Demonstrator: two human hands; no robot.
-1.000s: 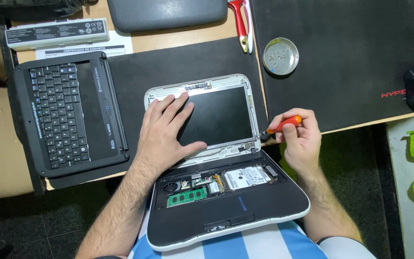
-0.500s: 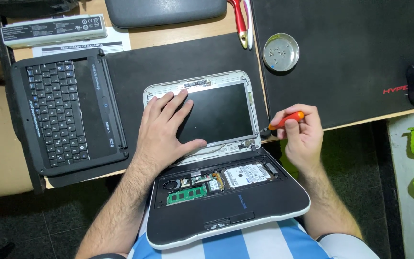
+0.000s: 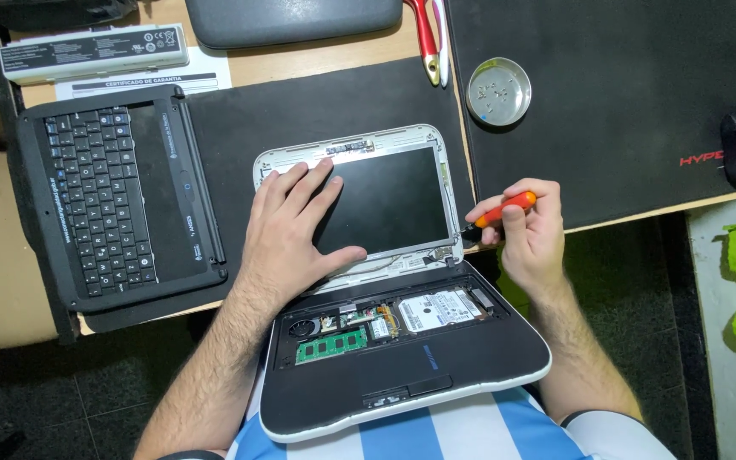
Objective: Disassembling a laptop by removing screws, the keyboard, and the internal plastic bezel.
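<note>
Landmark: small netbook (image 3: pixel 385 341), opened up, its base on the person's lap and its screen half lying back on the tabletop (image 3: pixel 317 64).
Netbook base: keyboard cover off; green memory stick (image 3: pixel 331 345), hard drive (image 3: pixel 438 308) and small fan show in the open bay.
Screen panel: dark screen panel (image 3: pixel 389 200) in a white frame, at the far half of the netbook.
Left hand: left hand (image 3: pixel 296 226) lies flat on the screen panel's left part, fingers spread, thumb along its near edge; grip open, holding nothing.
Right hand: right hand (image 3: pixel 530 234) at the netbook's right hinge; grip closed around an orange-handled screwdriver (image 3: pixel 500 211), whose dark tip points at the frame's right edge near the hinge.
Left of the netbook: removed keyboard bezel (image 3: pixel 117 196) on a black mat; beyond it a pale battery pack (image 3: pixel 95 51).
Beyond the netbook, to the right: round metal dish (image 3: pixel 498 91) on a second black mat.
</note>
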